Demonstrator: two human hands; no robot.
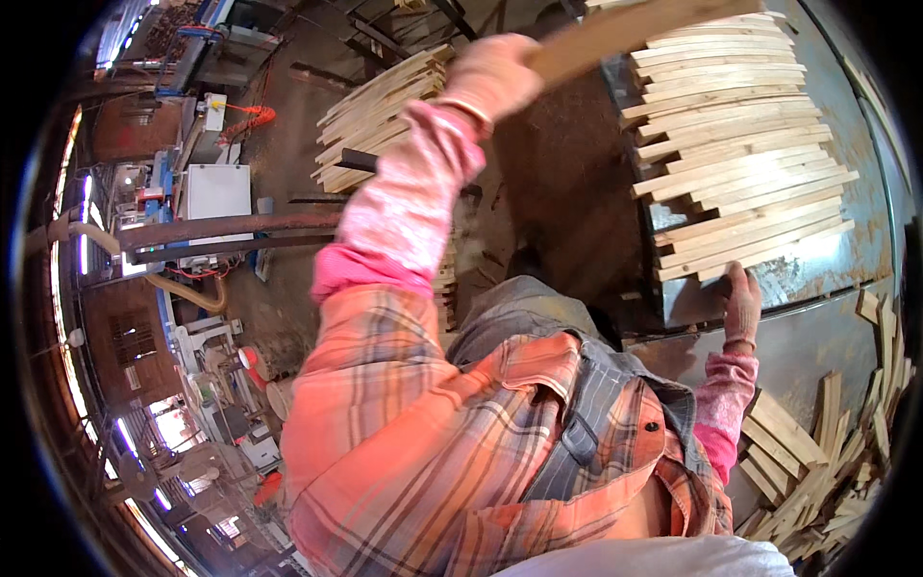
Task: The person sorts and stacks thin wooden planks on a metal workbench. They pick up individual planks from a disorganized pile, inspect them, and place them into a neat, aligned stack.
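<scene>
My left hand (492, 79), raised at the top and blurred, is closed round one end of a brown wooden board (635, 34). This board slants up to the right, over the far end of a row of pale wooden strips (740, 139). The strips lie side by side on a metal table (856, 240), their ends uneven. Lower right, my right hand (742, 310) has its fingers stretched out, with the fingertips against the nearest strip (769, 252). Part of that hand's inner side is hidden. Pink patterned sleeves cover both forearms.
A heap of loose wooden offcuts (817, 462) lies at the lower right. Another stack of strips (375, 115) stands beyond my left arm, near dark metal bars (231, 231). Machines and a hose (197, 293) line the left side.
</scene>
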